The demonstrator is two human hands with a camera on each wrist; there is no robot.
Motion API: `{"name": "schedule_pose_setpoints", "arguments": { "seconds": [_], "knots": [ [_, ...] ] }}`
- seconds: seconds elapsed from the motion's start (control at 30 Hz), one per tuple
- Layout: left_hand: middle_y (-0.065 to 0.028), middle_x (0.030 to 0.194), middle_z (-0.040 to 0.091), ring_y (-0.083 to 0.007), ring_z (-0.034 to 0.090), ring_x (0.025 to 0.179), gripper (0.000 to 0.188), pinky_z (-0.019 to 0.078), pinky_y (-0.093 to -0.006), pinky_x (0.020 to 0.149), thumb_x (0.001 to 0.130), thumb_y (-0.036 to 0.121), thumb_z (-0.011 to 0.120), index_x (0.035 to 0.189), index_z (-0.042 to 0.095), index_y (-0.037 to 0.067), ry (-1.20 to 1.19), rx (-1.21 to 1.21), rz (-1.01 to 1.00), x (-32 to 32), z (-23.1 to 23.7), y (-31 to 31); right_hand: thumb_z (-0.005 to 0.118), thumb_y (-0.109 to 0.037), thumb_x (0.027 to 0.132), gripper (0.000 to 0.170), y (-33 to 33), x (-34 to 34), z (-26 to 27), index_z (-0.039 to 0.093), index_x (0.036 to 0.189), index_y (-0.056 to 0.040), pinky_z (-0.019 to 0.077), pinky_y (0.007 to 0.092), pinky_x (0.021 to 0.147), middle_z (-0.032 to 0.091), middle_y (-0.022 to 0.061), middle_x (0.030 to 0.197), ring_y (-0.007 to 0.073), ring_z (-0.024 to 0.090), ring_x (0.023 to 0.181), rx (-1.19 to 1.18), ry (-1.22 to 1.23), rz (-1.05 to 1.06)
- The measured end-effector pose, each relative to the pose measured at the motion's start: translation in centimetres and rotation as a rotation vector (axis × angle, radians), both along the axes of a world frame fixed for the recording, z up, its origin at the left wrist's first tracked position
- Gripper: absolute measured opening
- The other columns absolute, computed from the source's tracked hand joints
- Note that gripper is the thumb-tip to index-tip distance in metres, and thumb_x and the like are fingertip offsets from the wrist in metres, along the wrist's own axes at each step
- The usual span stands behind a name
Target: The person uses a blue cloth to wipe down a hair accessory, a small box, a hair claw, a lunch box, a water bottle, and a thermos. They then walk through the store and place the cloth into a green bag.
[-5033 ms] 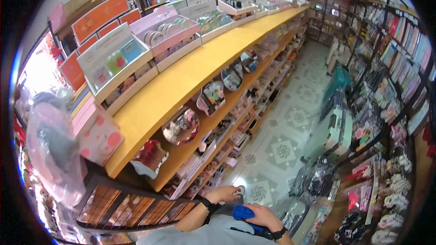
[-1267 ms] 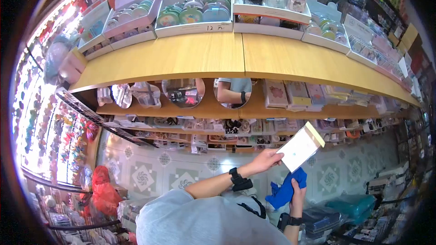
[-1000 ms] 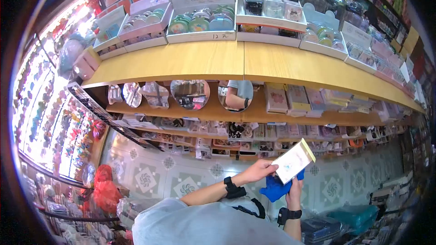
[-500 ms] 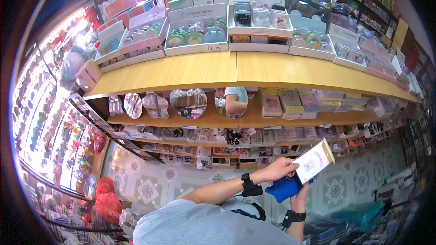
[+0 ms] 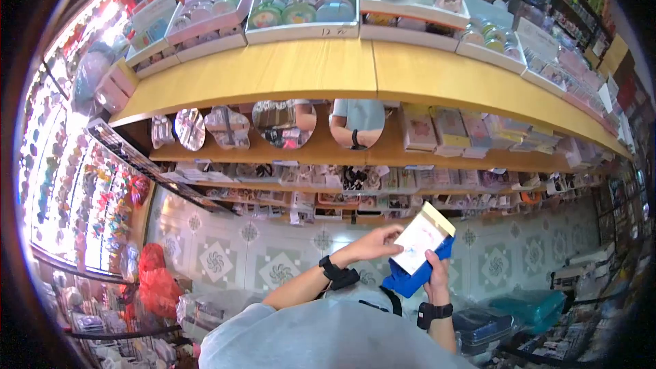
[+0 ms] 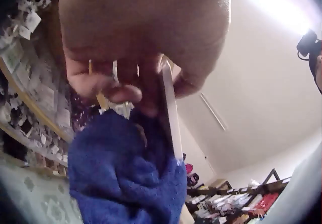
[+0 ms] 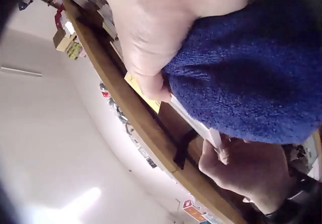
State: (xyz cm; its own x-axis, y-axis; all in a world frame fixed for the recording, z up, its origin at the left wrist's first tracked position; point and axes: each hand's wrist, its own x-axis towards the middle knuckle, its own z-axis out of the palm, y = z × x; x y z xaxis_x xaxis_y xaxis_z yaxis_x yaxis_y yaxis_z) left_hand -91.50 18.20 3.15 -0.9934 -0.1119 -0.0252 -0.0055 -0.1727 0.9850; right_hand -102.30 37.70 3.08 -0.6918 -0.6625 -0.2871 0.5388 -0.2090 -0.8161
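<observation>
Head view: the left hand (image 5: pixel 374 242) pinches the lower left edge of the packet (image 5: pixel 418 240) between thumb and bent fingers. Its grip shows again in the left wrist view, with the thumb on one face and the fingers curled on the other side. The right hand (image 5: pixel 439 280) clasps the blue cloth (image 5: pixel 410 283), its thumb lying on the right edge of the packet's pale front. The packet is tilted, its yellow end up and to the right, and the cloth lies against its back and shows past its lower and right edges. A black band (image 5: pixel 335 270) circles the left wrist, another (image 5: pixel 434 311) the right.

Beyond the hands, the tiled floor (image 5: pixel 236 236) runs below a wooden shelf (image 5: pixel 273 68). Round mirrors (image 5: pixel 357 123) stand on the level under its top, left of stacked packs (image 5: pixel 418 130). Display boxes (image 5: pixel 301 33) line the top. A red bag (image 5: pixel 157 287) sits far left on the near side; a teal bag (image 5: pixel 529 307) lies to the right.
</observation>
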Motion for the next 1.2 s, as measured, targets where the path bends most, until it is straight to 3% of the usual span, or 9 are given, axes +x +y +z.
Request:
{"name": "schedule_pose_setpoints", "arguments": {
  "seconds": [0.2, 0.33, 0.4, 0.5, 0.6, 0.67, 0.7, 0.8, 1.2],
  "knots": [
    [-0.0087, 0.117, 0.063, -0.0153, 0.063, 0.102, 0.043, 0.0524, -0.0314, 0.088, 0.091, 0.016, 0.062, 0.129, 0.049, 0.002, -0.203, 0.556, 0.300, 4.6, -3.3, 0.3, 0.072, -0.011, 0.083, 0.059, -3.5, 2.7, -1.0, 0.046, 0.134, -0.0014, 0.0465, 0.0343, 0.097, 0.059, 0.0094, 0.126, 0.0180, 0.058, 0.112, 0.187, 0.105, 0.342],
    [-0.0183, 0.127, 0.058, -0.0316, 0.062, 0.111, 0.058, 0.0516, -0.0447, 0.095, 0.083, 0.022, 0.055, 0.134, 0.044, -0.004, -0.177, 1.104, 0.447, 9.3, -7.7, 2.9, 0.071, -0.013, 0.087, 0.050, -3.6, 3.6, -4.2, 0.048, 0.131, -0.0019, 0.0458, 0.0321, 0.096, 0.061, 0.0060, 0.118, 0.0146, 0.056, 0.109, 0.263, 0.170, 0.341],
    [-0.0207, 0.138, 0.049, -0.0414, 0.052, 0.123, 0.071, 0.0450, -0.0544, 0.102, 0.074, 0.019, 0.052, 0.140, 0.038, -0.003, 0.126, 1.278, 0.528, 10.3, -6.3, 4.4, 0.070, -0.013, 0.088, 0.053, -3.8, 3.5, -3.5, 0.046, 0.133, -0.0005, 0.0480, 0.0323, 0.092, 0.061, 0.0058, 0.115, 0.0138, 0.057, 0.106, 0.343, 0.214, 0.369],
    [-0.0197, 0.146, 0.041, -0.0453, 0.046, 0.128, 0.080, 0.0409, -0.0586, 0.105, 0.068, 0.014, 0.049, 0.144, 0.033, -0.001, 0.177, 1.261, 0.658, 12.0, -8.0, 6.6, 0.075, -0.011, 0.082, 0.056, -3.5, 3.6, -4.1, 0.050, 0.131, -0.0020, 0.0502, 0.0331, 0.088, 0.062, 0.0088, 0.113, 0.0194, 0.062, 0.100, 0.323, 0.525, 0.358],
    [-0.0168, 0.145, 0.043, -0.0380, 0.049, 0.127, 0.067, 0.0408, -0.0521, 0.107, 0.082, 0.018, 0.048, 0.145, 0.033, 0.004, 0.192, 1.239, 0.666, 12.5, -10.1, 8.1, 0.079, -0.010, 0.074, 0.058, -3.7, 4.1, -2.3, 0.056, 0.127, -0.0057, 0.0518, 0.0348, 0.086, 0.060, 0.0124, 0.113, 0.0276, 0.064, 0.097, 0.390, 1.382, 0.527],
    [-0.0139, 0.144, 0.044, -0.0322, 0.051, 0.126, 0.057, 0.0421, -0.0471, 0.106, 0.093, 0.023, 0.049, 0.145, 0.033, 0.007, 0.112, 1.249, 0.729, 11.5, -11.2, 9.2, 0.081, -0.013, 0.069, 0.059, -4.4, 6.5, -0.9, 0.060, 0.125, -0.0141, 0.0541, 0.0401, 0.079, 0.058, 0.0127, 0.108, 0.0342, 0.064, 0.093, 0.373, 1.394, 0.638],
    [-0.0114, 0.144, 0.045, -0.0262, 0.051, 0.126, 0.056, 0.0414, -0.0433, 0.107, 0.101, 0.043, 0.043, 0.145, 0.035, 0.009, 0.233, 1.234, 0.686, 10.7, -10.9, 9.7, 0.079, -0.013, 0.071, 0.060, -4.3, 7.6, -1.3, 0.059, 0.127, -0.0151, 0.0538, 0.0411, 0.078, 0.057, 0.0132, 0.106, 0.0354, 0.063, 0.093, 0.417, 1.384, 0.665],
    [-0.0162, 0.146, 0.042, -0.0307, 0.047, 0.130, 0.071, 0.0405, -0.0462, 0.108, 0.099, 0.059, 0.028, 0.146, 0.032, 0.007, 0.381, 0.978, 0.852, 9.8, -8.8, 9.6, 0.078, -0.008, 0.070, 0.060, -4.0, 10.3, -1.8, 0.057, 0.126, -0.0103, 0.0519, 0.0401, 0.074, 0.056, 0.0143, 0.100, 0.0361, 0.062, 0.088, 0.381, 1.338, 0.631],
    [-0.0097, 0.143, 0.045, -0.0249, 0.044, 0.131, 0.073, 0.0351, -0.0420, 0.111, 0.096, 0.064, 0.031, 0.146, 0.033, 0.009, 0.372, 0.935, 0.939, 10.5, -9.0, 11.2, 0.074, -0.016, 0.076, 0.059, -7.1, 10.8, -1.6, 0.052, 0.131, -0.0173, 0.0529, 0.0479, 0.069, 0.055, 0.0148, 0.106, 0.0430, 0.062, 0.085, 0.289, 1.472, 0.531]
  ]
}}
